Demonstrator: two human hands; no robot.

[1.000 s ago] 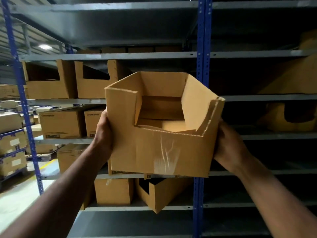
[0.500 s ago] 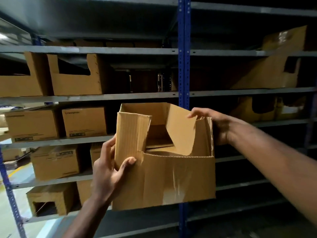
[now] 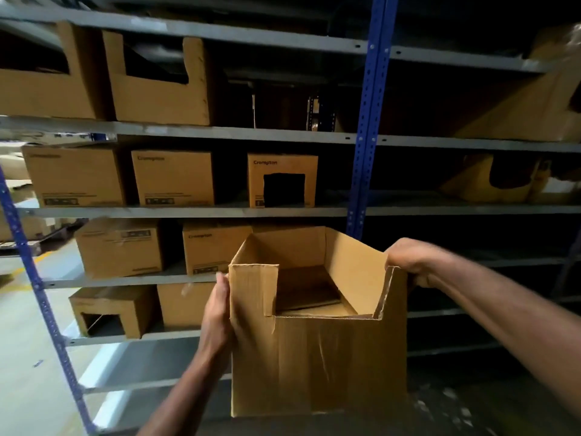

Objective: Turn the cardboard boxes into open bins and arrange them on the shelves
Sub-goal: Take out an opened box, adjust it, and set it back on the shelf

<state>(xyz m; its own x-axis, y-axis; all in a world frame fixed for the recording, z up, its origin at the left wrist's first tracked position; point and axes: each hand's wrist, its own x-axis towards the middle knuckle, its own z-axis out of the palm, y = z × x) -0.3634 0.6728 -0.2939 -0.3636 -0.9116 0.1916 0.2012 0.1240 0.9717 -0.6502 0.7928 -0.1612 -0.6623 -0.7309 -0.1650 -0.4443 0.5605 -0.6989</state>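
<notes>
I hold a brown cardboard bin (image 3: 317,357) low in front of me, its top open and its front wall cut down into a notch. My left hand (image 3: 218,313) lies flat against the bin's left side, fingers straight. My right hand (image 3: 412,259) grips the top of the right wall, fingers curled over the edge. The bin hangs in front of the grey shelves (image 3: 188,212), level with the lower tiers.
Two cut bins (image 3: 160,86) stand on the upper left shelf. Closed boxes (image 3: 173,177) and one box with a square hole (image 3: 283,180) fill the tiers below. A blue upright (image 3: 367,121) splits the rack. More bins (image 3: 490,184) sit in the dark right bay.
The bin has dropped lower in view and more of the shelves shows above it. My left thumb has come off the front corner and the hand now lies flat on the side.
</notes>
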